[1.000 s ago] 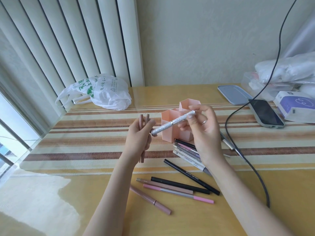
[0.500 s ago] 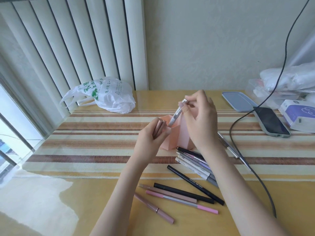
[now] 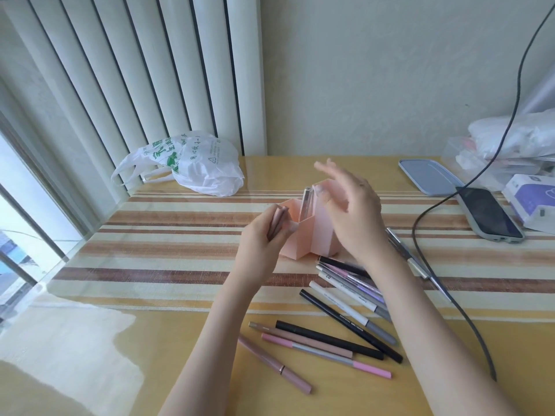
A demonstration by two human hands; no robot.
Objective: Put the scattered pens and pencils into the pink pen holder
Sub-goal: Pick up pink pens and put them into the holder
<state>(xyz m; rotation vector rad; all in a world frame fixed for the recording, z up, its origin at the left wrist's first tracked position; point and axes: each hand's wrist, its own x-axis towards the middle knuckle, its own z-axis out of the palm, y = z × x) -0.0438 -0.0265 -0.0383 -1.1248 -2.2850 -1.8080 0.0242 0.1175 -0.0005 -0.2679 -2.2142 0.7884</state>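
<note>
Pink pen holder (image 3: pixel 303 238) stands mid-bench (image 3: pixel 168 367) on the striped mat, a silver pen (image 3: pixel 307 202) upright inside. Loose pens (image 3: pixel 339 322) crowd its near side. Right hand (image 3: pixel 354 214) hovers above with fingers spread, empty. Left hand (image 3: pixel 261 247) grips two brown pencils (image 3: pixel 277 220) beside the rim. Pen lettering is unreadable.

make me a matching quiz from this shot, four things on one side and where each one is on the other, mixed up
Things:
1. silver pen
2. two brown pencils
3. phone
4. white plastic bag

Places:
A. on the table's far left, by the blinds
B. standing in the pink pen holder
C. held in the left hand
D. lying at the table's right, next to the grey lid

Pairs: 1-B, 2-C, 3-D, 4-A
</note>
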